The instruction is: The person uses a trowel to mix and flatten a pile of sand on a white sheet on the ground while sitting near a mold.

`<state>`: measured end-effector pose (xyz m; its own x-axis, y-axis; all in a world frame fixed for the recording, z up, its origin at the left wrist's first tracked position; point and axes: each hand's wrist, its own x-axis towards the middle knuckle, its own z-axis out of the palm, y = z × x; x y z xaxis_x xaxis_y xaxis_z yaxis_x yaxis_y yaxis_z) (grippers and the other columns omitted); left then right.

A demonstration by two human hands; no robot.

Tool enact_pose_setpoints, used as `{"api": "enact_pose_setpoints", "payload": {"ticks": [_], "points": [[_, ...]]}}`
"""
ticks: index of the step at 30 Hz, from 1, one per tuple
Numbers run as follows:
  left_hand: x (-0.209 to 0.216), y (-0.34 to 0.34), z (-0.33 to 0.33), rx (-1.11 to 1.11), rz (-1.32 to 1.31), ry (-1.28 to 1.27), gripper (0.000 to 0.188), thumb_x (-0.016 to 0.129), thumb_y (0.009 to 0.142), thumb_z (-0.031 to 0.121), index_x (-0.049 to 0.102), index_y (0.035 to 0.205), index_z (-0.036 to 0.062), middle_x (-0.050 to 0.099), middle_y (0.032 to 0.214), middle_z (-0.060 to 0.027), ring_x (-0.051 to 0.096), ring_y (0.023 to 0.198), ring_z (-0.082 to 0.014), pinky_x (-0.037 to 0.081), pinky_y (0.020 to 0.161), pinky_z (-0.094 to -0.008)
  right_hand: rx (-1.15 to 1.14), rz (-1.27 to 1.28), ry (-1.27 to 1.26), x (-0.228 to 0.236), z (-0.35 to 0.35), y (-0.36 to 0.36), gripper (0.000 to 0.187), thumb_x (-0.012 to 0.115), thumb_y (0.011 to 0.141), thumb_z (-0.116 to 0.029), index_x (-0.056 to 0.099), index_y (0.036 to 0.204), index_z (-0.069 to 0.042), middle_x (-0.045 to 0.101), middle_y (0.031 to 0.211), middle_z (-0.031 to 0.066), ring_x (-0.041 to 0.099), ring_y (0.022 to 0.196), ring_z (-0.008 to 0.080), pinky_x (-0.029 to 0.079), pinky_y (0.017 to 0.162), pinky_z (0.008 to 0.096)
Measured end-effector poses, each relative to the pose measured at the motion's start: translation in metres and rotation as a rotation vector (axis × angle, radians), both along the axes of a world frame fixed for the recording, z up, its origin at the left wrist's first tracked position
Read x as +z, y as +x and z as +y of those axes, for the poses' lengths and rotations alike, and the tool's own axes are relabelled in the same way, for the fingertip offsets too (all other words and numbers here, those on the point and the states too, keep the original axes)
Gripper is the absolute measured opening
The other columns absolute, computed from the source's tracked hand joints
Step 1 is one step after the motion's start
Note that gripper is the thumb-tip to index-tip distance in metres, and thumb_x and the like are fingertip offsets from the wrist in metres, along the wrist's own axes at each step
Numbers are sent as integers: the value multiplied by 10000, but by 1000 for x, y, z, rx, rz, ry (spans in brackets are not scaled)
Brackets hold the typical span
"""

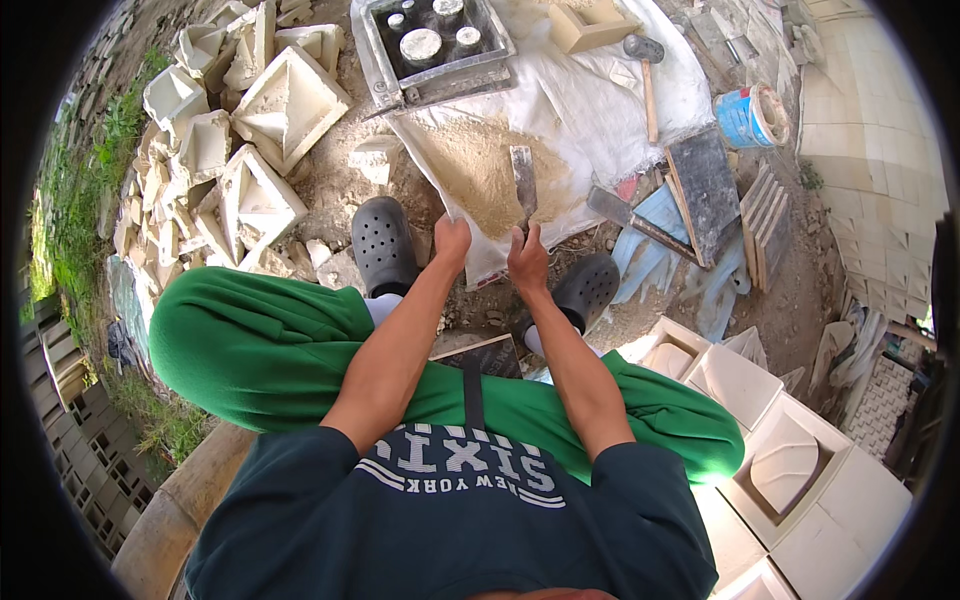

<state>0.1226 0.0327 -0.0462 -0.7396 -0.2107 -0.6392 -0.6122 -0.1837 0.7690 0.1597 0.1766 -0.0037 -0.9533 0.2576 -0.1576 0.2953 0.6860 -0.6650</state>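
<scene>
My left hand (452, 240) is closed on the near-left edge of a white woven sheet (590, 120) spread on the ground. My right hand (527, 260) grips the lower end of a scraper (523, 175), its flat, dusty metal blade pointing away from me. Under and around that blade, a heap of pale tan sandy powder (465, 165) lies on the sheet. Beyond the powder stands a dark metal mould box (440, 60), with several round, white-topped posts inside it.
Broken cream-coloured cast pieces (290, 110) are piled at left. A mallet (648, 75) and an open tan box (590, 25) lie on the sheet's far side. At right are a blue-and-white bucket (750, 117) and dark boards (705, 195). Pale cast blocks (785, 465) sit at lower right.
</scene>
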Motion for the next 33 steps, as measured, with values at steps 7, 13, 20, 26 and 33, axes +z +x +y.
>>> {"api": "enact_pose_setpoints", "payload": {"ticks": [7, 13, 20, 26, 33], "points": [[-8, 0, -2, -6, -3, -37, 324, 443, 876, 82, 592, 1109, -87, 655, 1008, -182, 627, 930, -283, 465, 815, -382, 53, -87, -36, -1, -5, -4, 395, 418, 981, -386, 443, 1166, -37, 629, 837, 307, 593, 806, 513, 448, 688, 574], [-1, 0, -5, -38, -6, -51, 324, 440, 876, 75, 592, 1118, -77, 653, 1021, -183, 622, 947, -287, 460, 829, -380, 76, -130, -26, -7, 9, -6, 429, 405, 978, -403, 424, 1181, -26, 626, 822, 323, 591, 801, 524, 446, 687, 585], [26, -3, 2, -57, 43, -113, 340, 431, 868, 72, 583, 1149, -46, 658, 1031, -185, 622, 964, -303, 453, 841, -390, 142, -140, 20, 0, 12, -5, 471, 427, 971, -414, 436, 1198, -1, 615, 825, 343, 593, 814, 520, 455, 693, 575], [-3, -2, -7, 60, -28, 75, 301, 438, 870, 73, 600, 1090, -51, 650, 949, -145, 614, 895, -242, 463, 801, -373, 248, -151, 19, -5, 12, 1, 423, 447, 973, -383, 461, 1168, -8, 618, 794, 315, 590, 788, 510, 447, 663, 568], [-2, 1, -5, 145, -92, 92, 302, 436, 867, 64, 604, 1086, -58, 645, 938, -139, 614, 845, -249, 476, 755, -386, 335, -172, 73, -6, 5, 5, 350, 467, 972, -354, 475, 1071, -19, 621, 773, 295, 592, 763, 500, 443, 641, 574]]}}
